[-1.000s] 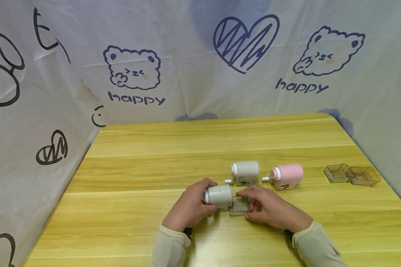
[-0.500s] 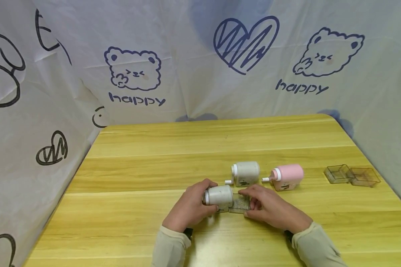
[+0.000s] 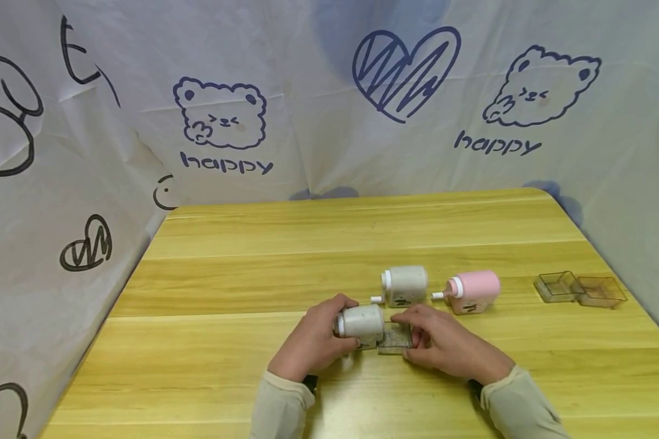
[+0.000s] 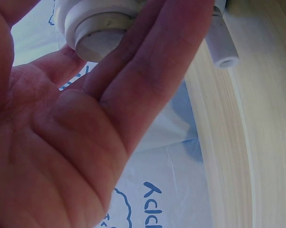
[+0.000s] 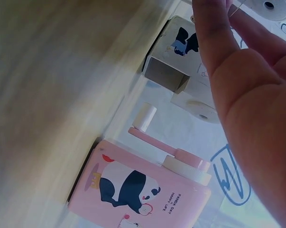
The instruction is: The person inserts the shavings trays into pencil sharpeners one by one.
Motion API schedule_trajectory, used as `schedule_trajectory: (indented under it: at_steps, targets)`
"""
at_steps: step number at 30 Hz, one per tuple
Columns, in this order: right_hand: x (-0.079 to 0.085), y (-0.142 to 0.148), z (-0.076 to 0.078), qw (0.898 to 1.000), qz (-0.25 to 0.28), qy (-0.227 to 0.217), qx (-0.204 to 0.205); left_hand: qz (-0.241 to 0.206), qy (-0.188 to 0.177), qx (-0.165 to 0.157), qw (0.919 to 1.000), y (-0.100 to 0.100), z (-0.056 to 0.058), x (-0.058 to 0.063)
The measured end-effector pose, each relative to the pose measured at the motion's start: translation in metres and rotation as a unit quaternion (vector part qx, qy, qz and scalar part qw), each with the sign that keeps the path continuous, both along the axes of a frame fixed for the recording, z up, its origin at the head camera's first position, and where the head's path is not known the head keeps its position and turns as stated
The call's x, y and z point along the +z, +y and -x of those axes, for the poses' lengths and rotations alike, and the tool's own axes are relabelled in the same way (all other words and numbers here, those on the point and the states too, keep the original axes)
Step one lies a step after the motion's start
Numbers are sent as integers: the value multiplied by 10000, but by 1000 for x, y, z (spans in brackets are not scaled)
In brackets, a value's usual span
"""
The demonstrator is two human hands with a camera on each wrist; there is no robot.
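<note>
My left hand (image 3: 318, 335) grips a white pencil sharpener (image 3: 364, 318) from its left side, fingers behind and thumb in front. In the left wrist view, the round white front (image 4: 100, 33) of the sharpener shows beyond the fingers, and a white crank knob (image 4: 222, 47) is at upper right. My right hand (image 3: 445, 341) pinches a clear drawer (image 3: 394, 338) at its right side; the drawer sits right at the held sharpener's right end. Behind the hands lies a second white sharpener (image 3: 408, 284), its rectangular slot (image 5: 164, 74) uncovered in the right wrist view.
To the right of the second white sharpener is a pink sharpener (image 3: 478, 290) with a panda print. Two more clear drawers (image 3: 557, 288) lie side by side near the right edge of the wooden table (image 3: 225, 268). White cloth with drawings (image 3: 318, 158) hangs behind.
The clear drawer in the right hand shifted slightly away from the body, then came back. Both hands are nearly still, and the other sharpeners stay where they were.
</note>
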State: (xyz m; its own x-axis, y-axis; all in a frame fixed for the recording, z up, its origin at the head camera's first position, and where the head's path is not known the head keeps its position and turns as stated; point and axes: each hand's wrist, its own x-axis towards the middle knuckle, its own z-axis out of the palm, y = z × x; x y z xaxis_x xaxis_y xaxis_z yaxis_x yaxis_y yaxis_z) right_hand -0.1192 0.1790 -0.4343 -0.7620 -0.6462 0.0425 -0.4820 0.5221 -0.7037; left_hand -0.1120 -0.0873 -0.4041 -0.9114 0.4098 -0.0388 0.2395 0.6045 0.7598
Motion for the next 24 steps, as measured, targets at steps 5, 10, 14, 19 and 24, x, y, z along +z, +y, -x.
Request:
schedule_trajectory:
  at_steps: [5,10,14,19,24]
  targets:
    - [0,0,0,9999,58,-55,-93,3,-20,8,10000,0,0,0]
    - [-1,-1,1,9999,74,33,-72,31,-23,16,10000,0,0,0]
    - [-1,-1,2,9995,-62,301,-58,23,-10,8,10000,0,0,1]
    - [0,-1,2,9991,-129,393,-93,-15,-27,-8,10000,0,-1,1]
    - [0,0,1,9996,-56,261,-72,-43,-57,-10,10000,0,0,0]
